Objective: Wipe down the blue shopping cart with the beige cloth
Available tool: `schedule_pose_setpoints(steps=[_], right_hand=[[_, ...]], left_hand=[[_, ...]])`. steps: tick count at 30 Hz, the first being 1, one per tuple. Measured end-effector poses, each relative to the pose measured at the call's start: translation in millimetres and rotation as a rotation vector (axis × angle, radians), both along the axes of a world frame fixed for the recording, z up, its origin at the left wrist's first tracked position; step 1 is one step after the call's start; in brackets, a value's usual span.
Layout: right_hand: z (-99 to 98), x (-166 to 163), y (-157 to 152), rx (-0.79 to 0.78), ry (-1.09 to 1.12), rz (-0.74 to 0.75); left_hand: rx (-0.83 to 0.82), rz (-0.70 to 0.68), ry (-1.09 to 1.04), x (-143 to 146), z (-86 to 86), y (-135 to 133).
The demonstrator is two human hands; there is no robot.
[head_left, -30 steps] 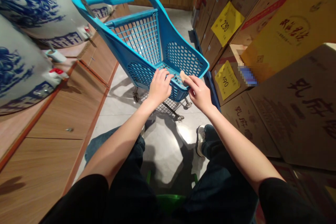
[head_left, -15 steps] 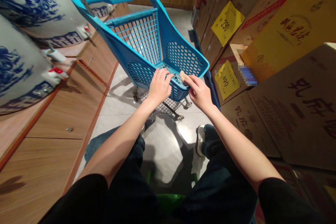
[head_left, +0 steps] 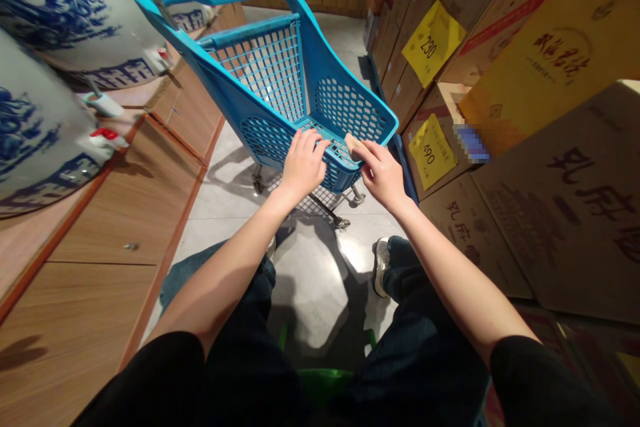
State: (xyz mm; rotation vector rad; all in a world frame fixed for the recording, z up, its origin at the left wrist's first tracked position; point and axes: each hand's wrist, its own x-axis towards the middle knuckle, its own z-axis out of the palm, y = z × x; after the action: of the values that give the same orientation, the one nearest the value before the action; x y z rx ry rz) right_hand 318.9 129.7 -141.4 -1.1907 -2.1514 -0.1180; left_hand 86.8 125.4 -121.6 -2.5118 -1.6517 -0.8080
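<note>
If the right hand (head_left: 384, 173) slackens its pinch, the pale piece (head_left: 352, 143) could fall; the left hand (head_left: 304, 163) curls loosely, hold unclear.

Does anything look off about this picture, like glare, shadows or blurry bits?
In the head view, glare whitens the grey floor beside the right shoe; in the head view, shadows fall around the blue cart; in the head view, a pixelated patch hides a spot among the boxes; in the head view, the pale piece at the right hand is too small to identify.
</note>
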Motion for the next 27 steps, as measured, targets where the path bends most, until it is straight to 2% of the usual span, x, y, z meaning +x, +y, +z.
schedule_pose_setpoints(steps=[6,11,15,19,23,27], right_hand=[[7.0,7,1,-0.021,-0.053,0.046],[6.2,18,14,-0.046,0.012,0.000],[1.1,12,12,-0.022,0.035,-0.026],[1.4,3,2,-0.028,0.013,0.023],[8.0,10,3,-0.047,-0.039,0.076],[9.8,24,14,-0.085,-0.032,0.007]], left_hand=[[-0.001,0.001,0.007,0,0.3,2],[0.004,0.004,0.005,1,2.1,2],[0.006,0.008,0.009,1,2.7,2],[0.021,0.005,0.000,-1,0.1,3],[0.027,0.005,-0.007,-1,-0.9,4],[0.003,0.006,0.006,1,1.5,3]])
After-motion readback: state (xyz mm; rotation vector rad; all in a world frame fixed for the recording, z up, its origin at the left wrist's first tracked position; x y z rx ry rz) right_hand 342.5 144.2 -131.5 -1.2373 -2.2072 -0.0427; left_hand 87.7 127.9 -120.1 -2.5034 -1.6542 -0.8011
